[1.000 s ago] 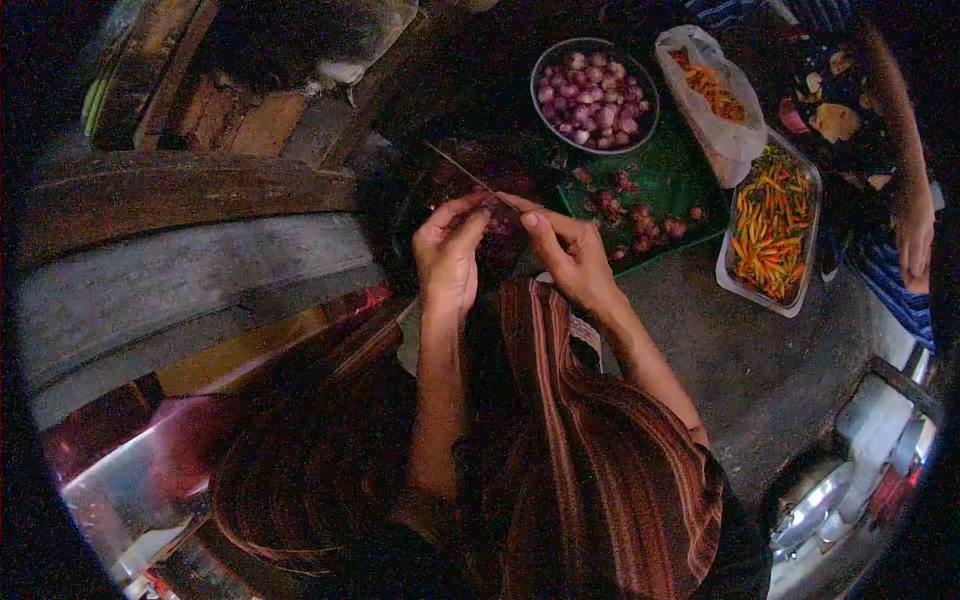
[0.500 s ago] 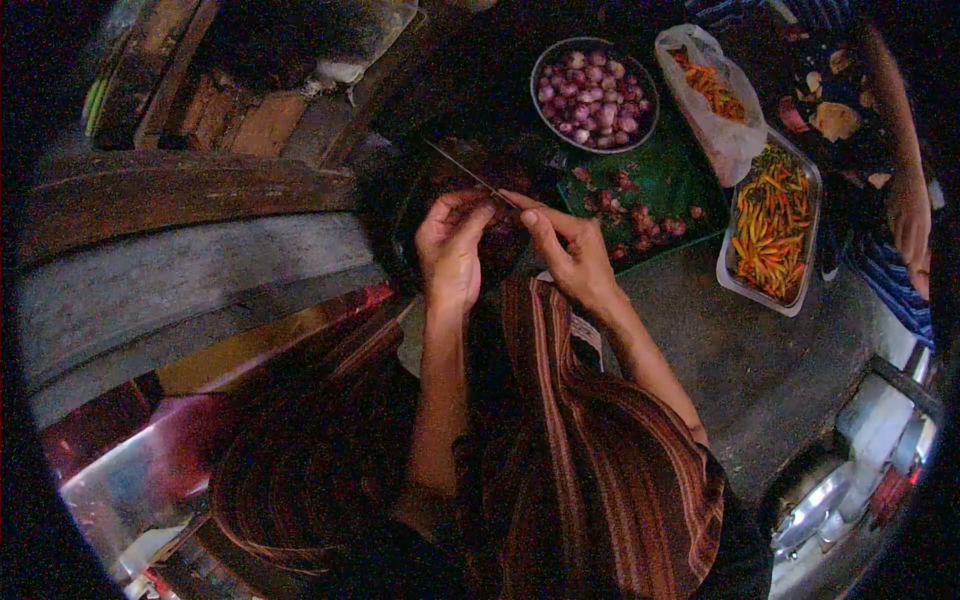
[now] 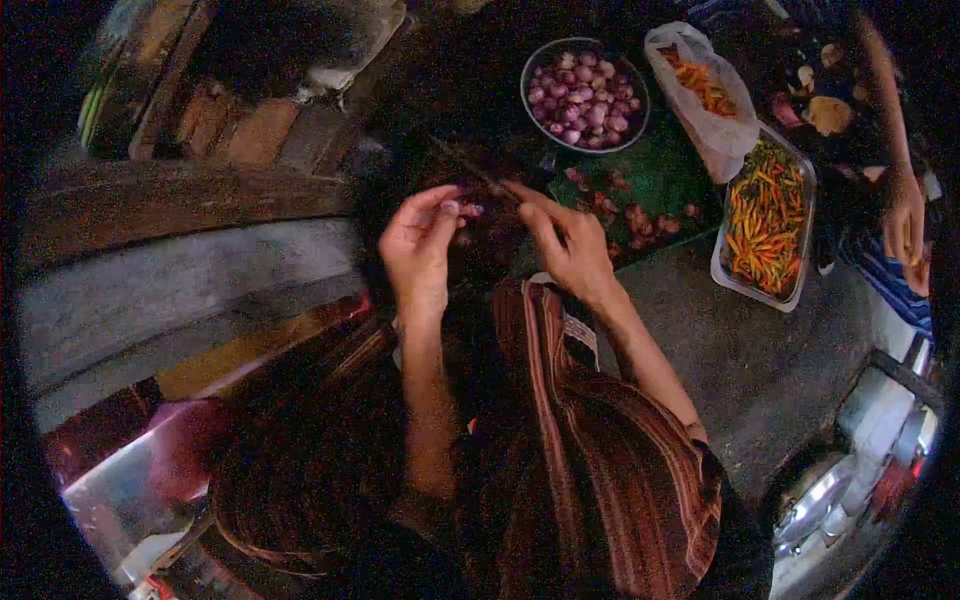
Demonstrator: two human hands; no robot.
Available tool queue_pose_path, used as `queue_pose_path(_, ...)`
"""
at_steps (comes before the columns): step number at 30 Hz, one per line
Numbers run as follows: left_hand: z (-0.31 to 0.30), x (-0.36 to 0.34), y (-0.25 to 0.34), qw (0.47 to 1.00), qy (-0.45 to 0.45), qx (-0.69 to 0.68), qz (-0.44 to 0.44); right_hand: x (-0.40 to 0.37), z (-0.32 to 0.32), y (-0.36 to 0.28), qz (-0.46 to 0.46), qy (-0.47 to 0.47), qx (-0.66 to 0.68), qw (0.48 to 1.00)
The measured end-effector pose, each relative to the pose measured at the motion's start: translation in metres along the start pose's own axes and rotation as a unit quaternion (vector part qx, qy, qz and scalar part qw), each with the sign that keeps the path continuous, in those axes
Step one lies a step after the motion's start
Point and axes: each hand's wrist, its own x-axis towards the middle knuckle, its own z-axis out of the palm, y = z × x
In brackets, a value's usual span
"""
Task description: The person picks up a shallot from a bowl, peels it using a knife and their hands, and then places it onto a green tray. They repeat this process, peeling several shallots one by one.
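Note:
My left hand (image 3: 420,245) pinches a small purple-pink shallot (image 3: 468,209) between thumb and fingertips, above a dark, poorly lit area. To its right, my right hand (image 3: 570,245) is closed around a thin knife (image 3: 465,160), whose blurred blade points up and to the left. A gap separates the two hands. Beyond them, a round metal bowl (image 3: 643,128) holds several shallots. Loose shallots and skins (image 3: 640,225) lie on a green surface (image 3: 680,180) to the right of my right hand.
A metal tray (image 3: 722,278) of orange and green chillies stands at the right, beside a plastic bag (image 3: 728,150) with more chillies. Another person's hand (image 3: 905,225) is at the far right. Wooden planks (image 3: 190,200) run along the left, and metal pans (image 3: 820,505) lie lower right.
My left hand has moved left, away from the knife, and the shallot now shows at its fingertips. My right hand keeps the knife and has shifted slightly. The view has shifted a little.

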Motion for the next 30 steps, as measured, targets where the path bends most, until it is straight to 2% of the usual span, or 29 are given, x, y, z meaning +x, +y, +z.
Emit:
queue_pose_path(1, 0.001, 0.002, 0.006, 0.999, 0.009, -0.015, 0.038, -0.001, 0.005, 0.002, -0.069, 0.037, 0.038, 0.996)
queue_pose_path(4, -0.005, 0.010, 0.027, 0.996, 0.029, -0.025, 0.078, 0.003, 0.016, 0.012, -0.076, 0.027, 0.038, 0.996)
queue_pose_path(5, -0.004, 0.013, 0.036, 0.994, 0.033, -0.067, 0.080, 0.005, 0.029, 0.029, -0.141, 0.093, 0.036, 0.985)
queue_pose_path(6, -0.001, 0.017, 0.045, 0.994, 0.047, -0.065, 0.068, 0.005, 0.029, 0.028, -0.140, 0.097, 0.036, 0.985)
queue_pose_path(8, 0.001, 0.037, 0.045, 0.991, 0.024, -0.058, 0.118, 0.004, 0.030, 0.027, -0.108, 0.098, -0.009, 0.989)
queue_pose_path(10, 0.021, 0.051, 0.061, 0.995, 0.009, -0.018, 0.098, 0.001, 0.023, 0.022, -0.081, 0.096, -0.032, 0.992)
queue_pose_path(12, 0.043, 0.069, 0.069, 0.997, -0.007, 0.022, 0.078, -0.010, 0.008, 0.010, -0.034, 0.047, 0.015, 0.998)
queue_pose_path(13, 0.056, 0.080, 0.069, 0.994, -0.041, 0.068, 0.070, -0.014, 0.005, 0.015, -0.030, 0.051, 0.015, 0.998)
queue_pose_path(15, 0.078, 0.101, 0.063, 0.989, -0.077, 0.115, 0.062, -0.024, -0.003, 0.030, -0.098, 0.132, 0.143, 0.976)
queue_pose_path(17, 0.099, 0.116, 0.047, 0.951, -0.127, 0.239, 0.151, -0.036, -0.020, 0.041, -0.086, 0.169, 0.143, 0.971)
queue_pose_path(18, 0.109, 0.116, 0.041, 0.951, -0.130, 0.238, 0.151, -0.042, -0.031, 0.047, -0.076, 0.203, 0.144, 0.966)
queue_pose_path(20, 0.129, 0.110, 0.029, 0.886, -0.091, 0.362, 0.274, -0.051, -0.051, 0.065, -0.056, 0.230, 0.159, 0.959)
queue_pose_path(21, 0.140, 0.100, 0.025, 0.906, -0.135, 0.317, 0.245, -0.052, -0.055, 0.082, -0.008, 0.269, 0.165, 0.949)
queue_pose_path(22, 0.151, 0.088, 0.015, 0.888, -0.154, 0.334, 0.276, -0.059, -0.062, 0.100, 0.022, 0.269, 0.191, 0.944)
queue_pose_path(24, 0.170, 0.065, -0.004, 0.879, -0.253, 0.313, 0.255, -0.062, -0.074, 0.121, 0.029, 0.308, 0.167, 0.936)
queue_pose_path(25, 0.179, 0.058, -0.031, 0.868, -0.267, 0.334, 0.251, -0.064, -0.080, 0.118, 0.030, 0.308, 0.167, 0.936)
queue_pose_path(27, 0.189, 0.041, -0.051, 0.858, -0.342, 0.372, 0.094, -0.069, -0.094, 0.105, 0.079, 0.316, 0.150, 0.933)
queue_pose_path(28, 0.189, 0.040, -0.097, 0.872, -0.293, 0.329, 0.212, -0.071, -0.095, 0.107, 0.080, 0.318, 0.150, 0.933)
queue_pose_path(30, 0.189, 0.036, -0.157, 0.864, -0.278, 0.331, 0.259, -0.070, -0.093, 0.114, 0.060, 0.334, 0.178, 0.924)
